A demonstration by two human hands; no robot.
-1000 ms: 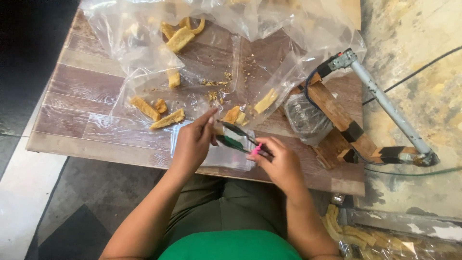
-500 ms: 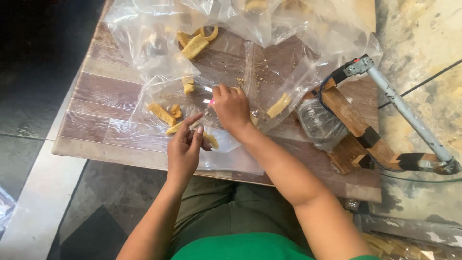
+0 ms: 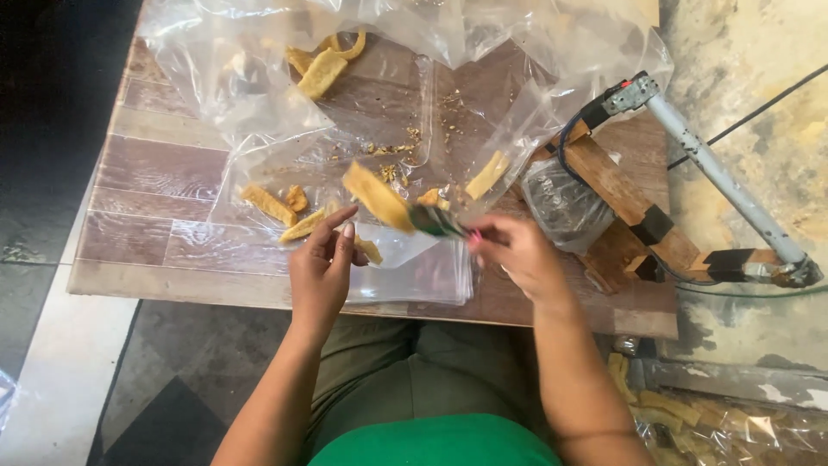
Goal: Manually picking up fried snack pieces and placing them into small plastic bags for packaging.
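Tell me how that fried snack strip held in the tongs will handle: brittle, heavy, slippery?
The fried strip probably is stiff: it juts out unsupported from the green tongs in the right hand. Likely brittle, judging by the crumbs on the plastic sheet. It seems light for its size, gripped at one end only.
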